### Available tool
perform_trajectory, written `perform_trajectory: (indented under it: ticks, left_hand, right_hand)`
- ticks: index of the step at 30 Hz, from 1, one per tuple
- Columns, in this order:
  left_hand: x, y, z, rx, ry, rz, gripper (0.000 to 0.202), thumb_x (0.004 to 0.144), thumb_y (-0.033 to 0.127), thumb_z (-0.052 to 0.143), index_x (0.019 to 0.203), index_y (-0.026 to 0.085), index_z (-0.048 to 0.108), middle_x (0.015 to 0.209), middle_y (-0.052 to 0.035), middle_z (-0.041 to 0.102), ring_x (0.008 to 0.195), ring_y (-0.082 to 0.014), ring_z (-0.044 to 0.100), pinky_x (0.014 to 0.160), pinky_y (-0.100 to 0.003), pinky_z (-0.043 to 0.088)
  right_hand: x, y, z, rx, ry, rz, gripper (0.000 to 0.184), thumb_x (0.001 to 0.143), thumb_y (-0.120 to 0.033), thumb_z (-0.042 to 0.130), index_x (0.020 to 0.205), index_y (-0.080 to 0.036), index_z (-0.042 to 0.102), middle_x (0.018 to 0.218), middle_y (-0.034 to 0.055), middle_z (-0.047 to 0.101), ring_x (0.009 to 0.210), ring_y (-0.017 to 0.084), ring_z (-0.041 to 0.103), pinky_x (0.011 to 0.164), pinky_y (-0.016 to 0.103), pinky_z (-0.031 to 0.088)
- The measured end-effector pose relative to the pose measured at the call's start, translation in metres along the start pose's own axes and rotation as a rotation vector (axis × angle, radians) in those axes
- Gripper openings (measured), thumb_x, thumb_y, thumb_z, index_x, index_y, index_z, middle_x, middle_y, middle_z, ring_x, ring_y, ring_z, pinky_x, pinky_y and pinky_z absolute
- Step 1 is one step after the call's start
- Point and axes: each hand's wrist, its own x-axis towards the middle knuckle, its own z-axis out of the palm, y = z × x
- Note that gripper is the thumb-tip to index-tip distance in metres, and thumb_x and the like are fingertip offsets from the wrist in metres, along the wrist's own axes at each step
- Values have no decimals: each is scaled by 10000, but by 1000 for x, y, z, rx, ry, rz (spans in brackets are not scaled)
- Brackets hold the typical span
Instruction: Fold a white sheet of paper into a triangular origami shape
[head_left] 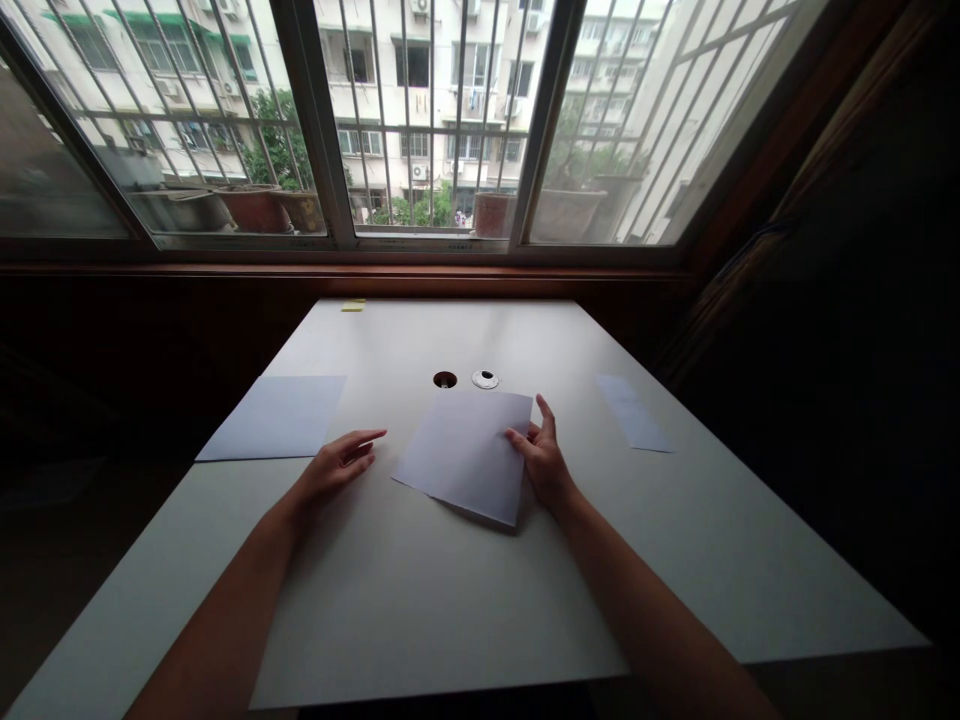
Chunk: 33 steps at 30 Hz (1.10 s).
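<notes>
A white sheet of paper (465, 450) is tilted a little above the middle of the table. My right hand (547, 460) grips its right edge, thumb on top and the other fingers mostly hidden behind. To the left of the sheet, my left hand (341, 465) has its fingers stretched out and apart, holding nothing. Close by that hand, a larger stack or sheet of white paper (274, 415) lies at the table's left edge. A narrow strip of paper (634, 412) rests flat on the right side.
The white table (420, 620) stands against a barred window (435, 120). Near its far side are a round cable hole (445, 380) and a round cap (485, 379). A small yellow-marked piece (353, 306) lies at the far left corner. A dark curtain (817, 210) hangs at right.
</notes>
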Motion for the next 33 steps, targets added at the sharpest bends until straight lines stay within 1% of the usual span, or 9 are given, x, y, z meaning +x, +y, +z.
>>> perform_trajectory:
  ticks: [4,7,11,15,21,25,27,30,33]
  left_hand:
    - [4,-15,8,313,27,60,516,912,444,550,1373,214,537,1445,-115,514,1346,-296,470,1114,-495,400]
    - [6,-19,14,447,39,80,524,930,456,512,1389,204,523,1458,-123,499,1375,-300,433,1132,-503,372]
    - [11,-19,24,493,51,110,516,935,452,502,1384,198,531,1436,-118,523,1380,-288,423,1145,-494,352]
    - [17,-14,35,461,83,84,554,929,460,516,1411,188,494,1396,-122,563,1359,-286,441,1139,-493,345]
    - [30,-7,55,276,78,-23,664,870,482,610,1442,187,450,1333,-160,598,1271,-322,525,1089,-509,374]
    - [42,0,62,-115,86,-191,902,824,476,682,1533,159,225,1211,-160,658,1090,-289,645,977,-464,473]
    - [48,5,63,-296,122,-231,954,786,445,735,1532,166,210,1143,-141,685,1029,-278,670,911,-430,509]
    - [53,11,63,-506,64,-264,834,749,394,777,1451,186,377,1097,-127,704,923,-264,696,791,-377,545]
    - [54,11,64,-556,75,-264,615,722,380,797,1252,163,573,1049,-115,717,842,-233,695,721,-319,544]
  right_hand:
    - [1,3,-1,-27,-26,-6,987,789,-358,725,1527,-383,70,1031,12,695,771,186,648,665,315,550]
    - [1,5,-1,-68,-60,-30,990,802,-353,710,1534,-367,43,1017,12,690,784,185,642,686,311,542]
    - [-2,5,-1,-124,-140,-82,933,834,-338,670,1536,-372,56,1041,17,678,828,185,638,737,316,530]
    - [-5,3,-1,-143,-189,-111,894,858,-334,637,1537,-373,57,1053,23,672,841,184,629,755,321,521]
    - [-4,0,0,-137,-163,-158,895,851,-335,657,1539,-358,86,968,8,662,772,169,599,744,327,514]
    - [-1,0,0,-87,-163,-159,904,849,-312,665,1535,-379,80,968,0,658,760,159,591,735,319,509]
    - [1,2,-1,-75,-160,-155,908,845,-305,671,1533,-379,83,994,6,661,767,158,593,726,313,505]
    - [3,4,-2,-73,-148,-158,933,832,-299,689,1534,-365,78,968,2,660,730,149,583,700,303,501]
    - [5,5,-2,-81,-132,-155,942,830,-306,692,1534,-361,68,908,-12,650,702,145,577,680,297,499]
